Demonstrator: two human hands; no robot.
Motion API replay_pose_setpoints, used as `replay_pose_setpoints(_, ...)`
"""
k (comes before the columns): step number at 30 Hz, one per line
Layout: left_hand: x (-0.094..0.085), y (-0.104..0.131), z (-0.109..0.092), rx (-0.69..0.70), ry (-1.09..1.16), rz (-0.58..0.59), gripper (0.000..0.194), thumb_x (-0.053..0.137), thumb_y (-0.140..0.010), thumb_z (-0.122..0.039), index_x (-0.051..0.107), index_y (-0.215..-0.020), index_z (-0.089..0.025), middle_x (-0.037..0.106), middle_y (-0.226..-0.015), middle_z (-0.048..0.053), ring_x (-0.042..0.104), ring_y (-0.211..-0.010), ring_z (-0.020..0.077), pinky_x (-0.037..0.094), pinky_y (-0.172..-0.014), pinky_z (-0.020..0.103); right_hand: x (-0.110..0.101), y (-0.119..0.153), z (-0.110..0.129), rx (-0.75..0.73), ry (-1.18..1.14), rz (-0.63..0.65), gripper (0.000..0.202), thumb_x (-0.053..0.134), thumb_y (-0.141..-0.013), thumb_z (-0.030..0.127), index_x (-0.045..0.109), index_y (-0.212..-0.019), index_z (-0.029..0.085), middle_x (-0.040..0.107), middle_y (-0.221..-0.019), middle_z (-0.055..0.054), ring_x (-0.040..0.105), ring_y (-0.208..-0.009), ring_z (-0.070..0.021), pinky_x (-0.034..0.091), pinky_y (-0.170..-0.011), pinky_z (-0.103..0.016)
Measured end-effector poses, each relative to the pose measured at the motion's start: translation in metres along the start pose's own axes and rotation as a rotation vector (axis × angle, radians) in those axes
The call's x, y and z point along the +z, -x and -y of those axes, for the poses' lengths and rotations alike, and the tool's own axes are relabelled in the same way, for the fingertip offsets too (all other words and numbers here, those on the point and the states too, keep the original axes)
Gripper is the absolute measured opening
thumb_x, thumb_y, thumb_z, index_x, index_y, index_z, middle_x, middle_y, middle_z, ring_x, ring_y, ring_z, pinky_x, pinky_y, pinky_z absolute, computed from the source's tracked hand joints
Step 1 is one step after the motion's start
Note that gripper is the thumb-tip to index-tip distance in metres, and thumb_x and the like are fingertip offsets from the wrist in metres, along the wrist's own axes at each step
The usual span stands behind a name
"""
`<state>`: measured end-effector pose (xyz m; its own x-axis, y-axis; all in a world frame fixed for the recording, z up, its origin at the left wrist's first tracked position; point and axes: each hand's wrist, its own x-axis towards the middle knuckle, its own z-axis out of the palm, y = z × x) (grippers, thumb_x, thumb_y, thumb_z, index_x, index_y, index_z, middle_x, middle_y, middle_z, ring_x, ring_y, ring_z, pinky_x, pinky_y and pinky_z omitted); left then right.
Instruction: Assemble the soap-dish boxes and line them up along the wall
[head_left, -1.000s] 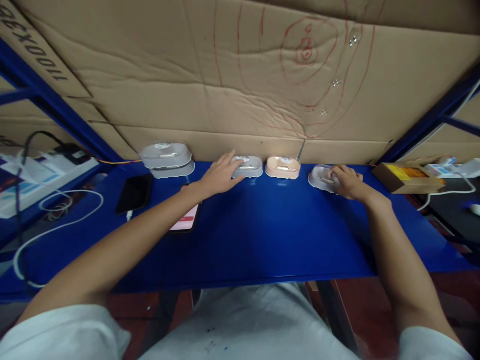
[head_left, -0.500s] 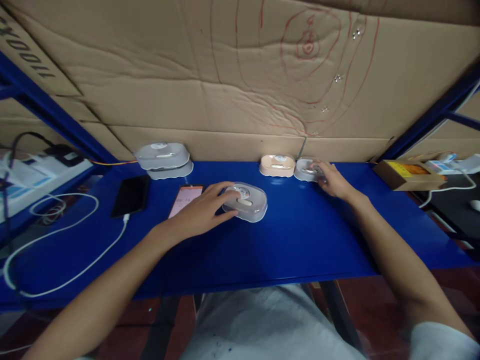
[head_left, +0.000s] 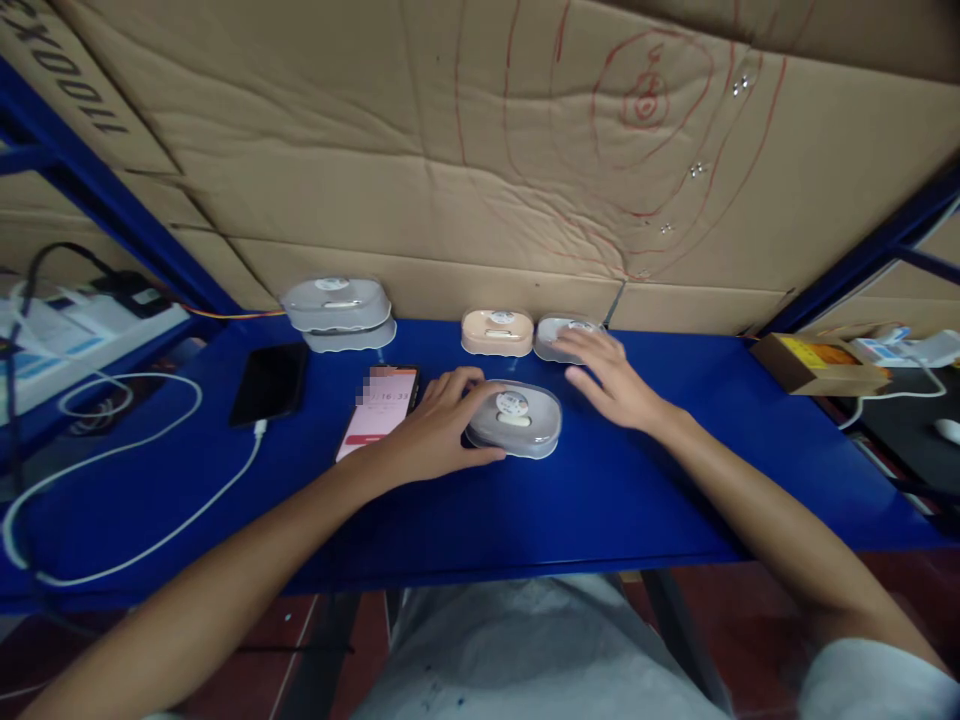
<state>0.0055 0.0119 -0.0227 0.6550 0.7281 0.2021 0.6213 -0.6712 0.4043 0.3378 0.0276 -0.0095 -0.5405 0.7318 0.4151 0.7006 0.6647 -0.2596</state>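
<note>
My left hand (head_left: 450,425) is closed around the left end of a grey oval box with a clear lid (head_left: 517,432), thumb at the front and fingers behind. The box rests flat on the blue table, a round sticker on its lid. My right hand (head_left: 607,375) has its fingers apart, the fingertips over the front right of a second grey lidded box (head_left: 559,338) by the cardboard wall. Whether they touch it I cannot tell. Just left of that one stands a peach lidded box (head_left: 497,333), close beside it.
Two stacked grey boxes (head_left: 339,310) stand at the back left. A lit phone (head_left: 381,408) lies beside my left hand, and a black phone (head_left: 268,385) on a white cable (head_left: 196,535) lies further left. An open carton (head_left: 817,362) sits at the back right.
The peach box and the grey box beside it have slid left along the wall. My right hand has moved left with them, and its fingers have spread. My left hand stays on its box.
</note>
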Motion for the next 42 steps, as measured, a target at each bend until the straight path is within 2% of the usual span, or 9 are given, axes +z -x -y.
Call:
replay_pose_setpoints(4, 0.001, 0.003, 0.000, 0.037, 0.134, 0.066, 0.083, 0.090, -0.081, -0.057, 0.047, -0.147, -0.030, 0.035, -0.169, 0.017, 0.040, -0.156, 0.0442, 0.038, -0.126, 0.064, 0.009, 0.025, 0.048, -0.165, -0.112, 0.180, 0.071, 0.066, -0.104, 0.058, 0.044, -0.165, 0.030, 0.048, -0.171, -0.014, 0.048, -0.157, -0.0344, 0.046, -0.125, -0.059)
replay_pose_setpoints(7, 0.001, 0.003, 0.001, 0.013, 0.226, 0.172, 0.084, 0.089, -0.081, -0.061, 0.044, -0.145, -0.030, 0.054, -0.155, 0.015, 0.058, -0.142, 0.0404, 0.049, -0.117, 0.059, 0.021, 0.035, 0.057, -0.166, -0.113, 0.176, 0.077, 0.073, -0.099, 0.061, 0.046, -0.164, 0.029, 0.049, -0.169, -0.016, 0.049, -0.156, -0.0354, 0.047, -0.124, -0.060)
replay_pose_setpoints(11, 0.003, 0.003, 0.004, 0.017, 0.235, 0.192, 0.094, 0.091, -0.076, -0.063, 0.044, -0.150, -0.030, 0.058, -0.154, 0.015, 0.061, -0.138, 0.0411, 0.050, -0.114, 0.057, 0.028, 0.038, 0.052, -0.152, -0.193, 0.153, 0.073, 0.072, -0.100, 0.058, 0.048, -0.162, 0.027, 0.049, -0.168, -0.018, 0.048, -0.156, -0.0344, 0.046, -0.125, -0.058)
replay_pose_setpoints(18, 0.004, 0.004, 0.004, -0.026, 0.361, 0.212, 0.124, 0.089, -0.078, -0.066, 0.013, -0.172, -0.037, 0.050, -0.166, 0.018, 0.055, -0.149, 0.0408, 0.045, -0.121, 0.061, 0.031, 0.041, 0.044, -0.123, -0.408, 0.056, 0.061, 0.065, -0.106, 0.049, 0.046, -0.161, 0.030, 0.054, -0.163, -0.016, 0.050, -0.155, -0.0311, 0.047, -0.125, -0.057)
replay_pose_setpoints(23, 0.000, 0.006, 0.004, -0.028, 0.368, 0.232, 0.134, 0.088, -0.080, -0.066, -0.003, -0.175, -0.037, 0.048, -0.169, 0.019, 0.048, -0.156, 0.0397, 0.039, -0.126, 0.061, 0.028, 0.036, 0.028, -0.014, -0.354, -0.076, 0.050, 0.064, -0.106, 0.048, 0.054, -0.151, 0.030, 0.059, -0.158, -0.014, 0.056, -0.150, -0.0304, 0.046, -0.124, -0.058)
replay_pose_setpoints(32, -0.002, 0.004, -0.003, 0.049, 0.243, 0.261, 0.122, 0.088, -0.081, -0.063, 0.017, -0.176, -0.035, 0.032, -0.180, 0.016, 0.040, -0.160, 0.0443, 0.035, -0.127, 0.062, 0.041, 0.038, 0.007, 0.160, -0.093, -0.008, 0.046, 0.056, -0.108, 0.051, 0.056, -0.147, 0.027, 0.049, -0.167, -0.018, 0.038, -0.161, -0.0402, 0.033, -0.125, -0.071)
replay_pose_setpoints(36, -0.001, 0.003, -0.005, 0.019, 0.243, 0.244, 0.122, 0.085, -0.082, -0.068, 0.014, -0.176, -0.033, 0.031, -0.181, 0.016, 0.041, -0.160, 0.0444, 0.036, -0.127, 0.059, 0.031, 0.039, 0.033, -0.028, -0.101, -0.001, 0.041, 0.043, -0.114, 0.049, 0.059, -0.148, 0.032, 0.050, -0.168, -0.011, 0.040, -0.160, -0.0332, 0.033, -0.126, -0.062)
replay_pose_setpoints(39, 0.000, 0.003, -0.004, 0.002, 0.253, 0.224, 0.123, 0.083, -0.081, -0.072, 0.014, -0.176, -0.034, 0.032, -0.180, 0.015, 0.045, -0.157, 0.0450, 0.040, -0.124, 0.058, 0.025, 0.040, 0.057, -0.213, -0.074, 0.110, 0.050, 0.055, -0.109, 0.059, 0.062, -0.148, 0.030, 0.051, -0.167, -0.012, 0.041, -0.158, -0.0366, 0.033, -0.126, -0.061)
replay_pose_setpoints(42, 0.002, 0.003, -0.002, 0.032, 0.237, 0.208, 0.122, 0.084, -0.080, -0.072, 0.017, -0.176, -0.035, 0.036, -0.179, 0.014, 0.047, -0.155, 0.0446, 0.040, -0.123, 0.058, 0.025, 0.041, 0.071, -0.245, -0.059, 0.186, 0.057, 0.064, -0.104, 0.060, 0.063, -0.148, 0.024, 0.057, -0.160, -0.016, 0.046, -0.153, -0.0375, 0.035, -0.124, -0.061)
